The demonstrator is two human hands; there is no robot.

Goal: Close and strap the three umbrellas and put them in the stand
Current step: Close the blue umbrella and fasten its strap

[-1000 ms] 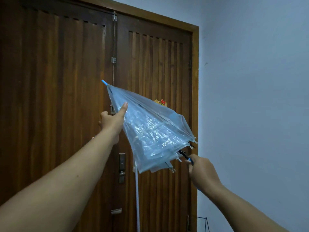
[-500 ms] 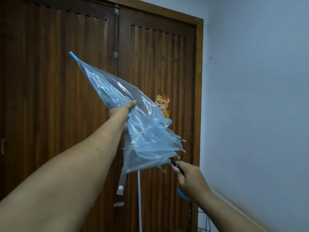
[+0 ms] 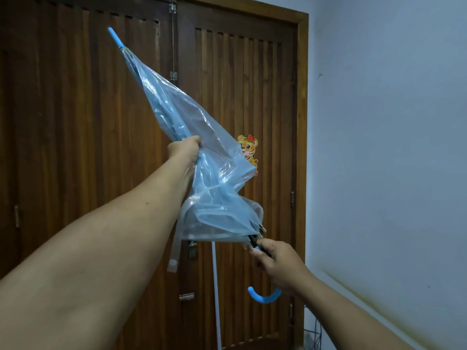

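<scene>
A clear pale-blue plastic umbrella [image 3: 177,107] is folded shut and held slanted in front of the door, its blue tip [image 3: 115,36] up at the left. My left hand [image 3: 185,149] grips the canopy around its middle. My right hand [image 3: 276,265] holds the shaft just above the curved blue handle [image 3: 264,296]. The closing strap [image 3: 174,251] with its snap hangs loose under the canopy's edge. A thin black wire frame [image 3: 314,333], perhaps the stand, shows at the bottom right corner by the wall.
A dark wooden double door [image 3: 75,147] fills the left and centre, with a tiger sticker [image 3: 249,147] on the right leaf. A white rod [image 3: 216,294] stands upright against the door. A pale blue wall [image 3: 391,147] runs along the right.
The canopy has collapsed from half open to folded. The umbrella's tip has swung up and to the left. My left hand slid down the canopy and closed around it.
</scene>
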